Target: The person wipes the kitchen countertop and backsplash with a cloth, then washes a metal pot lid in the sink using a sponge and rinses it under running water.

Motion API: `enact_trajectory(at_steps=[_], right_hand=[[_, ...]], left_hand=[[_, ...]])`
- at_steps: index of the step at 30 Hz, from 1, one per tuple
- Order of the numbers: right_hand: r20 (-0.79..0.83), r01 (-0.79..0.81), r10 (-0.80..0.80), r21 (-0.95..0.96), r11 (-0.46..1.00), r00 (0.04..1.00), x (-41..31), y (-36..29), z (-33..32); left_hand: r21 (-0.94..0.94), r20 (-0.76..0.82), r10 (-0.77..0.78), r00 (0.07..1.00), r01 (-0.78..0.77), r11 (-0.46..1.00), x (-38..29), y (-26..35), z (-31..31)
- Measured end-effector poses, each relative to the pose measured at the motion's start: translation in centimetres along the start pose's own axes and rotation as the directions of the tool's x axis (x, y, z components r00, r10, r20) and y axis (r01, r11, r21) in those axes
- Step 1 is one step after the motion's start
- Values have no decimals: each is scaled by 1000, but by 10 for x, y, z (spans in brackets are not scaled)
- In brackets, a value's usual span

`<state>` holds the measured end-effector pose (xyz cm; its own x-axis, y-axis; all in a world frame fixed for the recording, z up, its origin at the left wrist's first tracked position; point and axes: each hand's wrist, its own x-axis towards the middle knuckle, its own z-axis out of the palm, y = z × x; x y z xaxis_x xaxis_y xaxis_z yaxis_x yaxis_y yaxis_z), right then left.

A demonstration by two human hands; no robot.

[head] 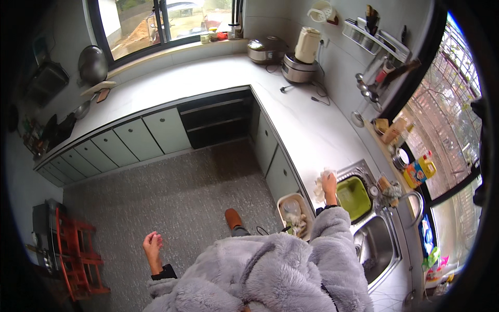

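Observation:
My right hand (330, 186) presses down on a crumpled whitish cloth (319, 192) on the white countertop (308, 140), just left of the sink. Part of the cloth is hidden under the fingers. Close to that hand, a green plastic basin (354, 198) sits in one sink bowl. My left hand (153, 246) hangs free over the grey floor, holding nothing, its fingers loosely bent.
Below the counter edge stands a waste bin (280, 206) with scraps inside. The second steel sink bowl (378, 249) lies nearer me, beside a curved faucet (419, 206). Cookers, a cream kettle (308, 45) and loose cords occupy the far corner. Red stools (76, 253) stand left.

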<state>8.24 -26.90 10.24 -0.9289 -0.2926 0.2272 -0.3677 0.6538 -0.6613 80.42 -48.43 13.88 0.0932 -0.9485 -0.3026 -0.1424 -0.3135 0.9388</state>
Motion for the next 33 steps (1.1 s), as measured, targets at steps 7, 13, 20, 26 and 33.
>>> enact_trajectory(at_steps=[7,13,20,26,33], right_hand=[[205,-75,215,-534,842,955,21,-41,128],[94,59,-14,-500,864,996,109,-124,235],[181,332,-291,-272,903,940,222,-248,367],[286,122,-317,539,833,904,181,-435,525],[559,-204,-558,795,572,613,43,-682,641]], left_hand=[[74,43,4,999,-7,997,115,55,59],[90,18,138,990,-139,986,194,113,90],[214,-299,118,947,-54,975,220,115,39],[73,-478,18,878,20,997,237,121,-18],[-14,-598,48,800,-71,997,338,152,-105]])
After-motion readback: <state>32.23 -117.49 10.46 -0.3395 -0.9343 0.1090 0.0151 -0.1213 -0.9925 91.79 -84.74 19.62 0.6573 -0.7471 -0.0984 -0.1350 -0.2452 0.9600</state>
